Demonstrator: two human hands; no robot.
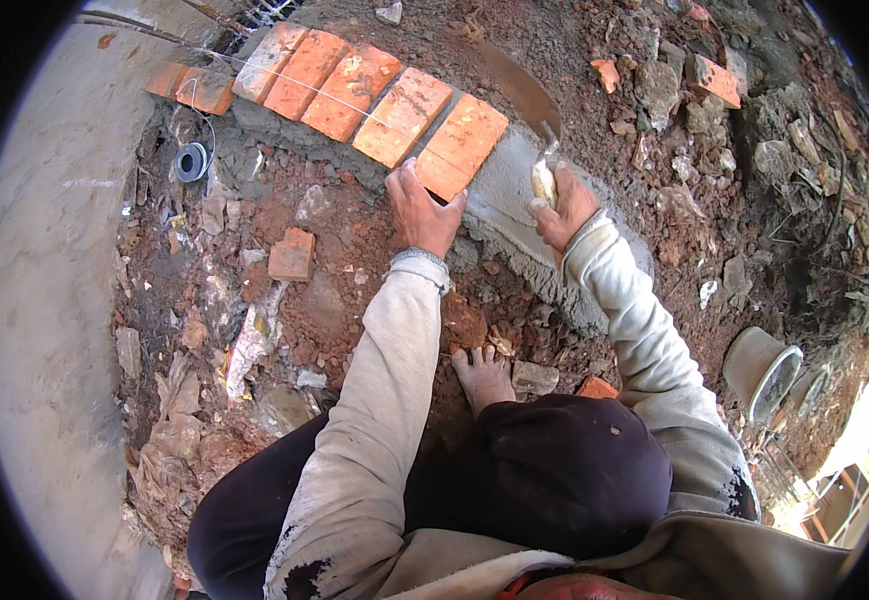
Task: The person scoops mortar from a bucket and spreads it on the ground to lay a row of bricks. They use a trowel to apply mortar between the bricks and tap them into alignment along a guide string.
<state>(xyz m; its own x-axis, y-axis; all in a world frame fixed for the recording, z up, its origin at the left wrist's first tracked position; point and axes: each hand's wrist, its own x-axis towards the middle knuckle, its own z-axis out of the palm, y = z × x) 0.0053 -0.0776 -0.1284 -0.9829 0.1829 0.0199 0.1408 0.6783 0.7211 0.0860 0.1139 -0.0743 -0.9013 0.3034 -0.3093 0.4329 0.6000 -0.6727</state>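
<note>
Brick (pixel 463 143) clamped in outstretched left hand (pixel 424 212), back upward; right hand (pixel 569 208) clamped round trowel handle (pixel 544 183).

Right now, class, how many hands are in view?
2: the left hand holding the row's rightmost brick, the right hand holding the trowel. No others show.

Brick row (pixel 354 90) left of trowel (pixel 526 92)
</note>
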